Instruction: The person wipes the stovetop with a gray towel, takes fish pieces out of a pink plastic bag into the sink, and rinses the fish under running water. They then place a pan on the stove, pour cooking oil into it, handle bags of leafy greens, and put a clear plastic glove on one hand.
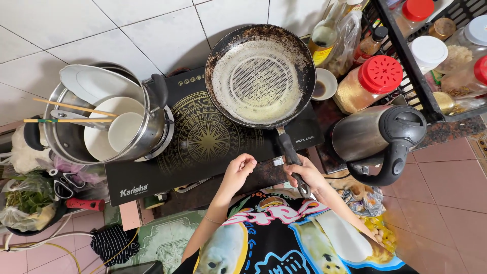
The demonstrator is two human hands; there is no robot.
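Nearest the person, the right hand (307, 175) is wrapped around the black handle (291, 160) of the frying pan (259, 73), steadying it. The left hand (237, 170) hangs loosely curled just above the cooktop's (203, 137) front edge, holding nothing and touching nothing that can be made out.

The pan sits tilted over the cooktop's rear right corner, its base overhanging the glass towards the wall. Its rim is blackened; a thin pale film of oil or batter covers the base, showing the dotted pattern beneath.

On the left burner stands a steel pot (101, 122), used as storage: white bowls (119, 129), a lid and chopsticks (71, 112) lie inside it.

To the right, a steel kettle (378, 137) stands beside the cooktop, apart from the pan. Behind it, a small sauce dish (324, 84), bottles and red-lidded jars (373, 81) crowd a black rack (416, 86), within reach of the cook.
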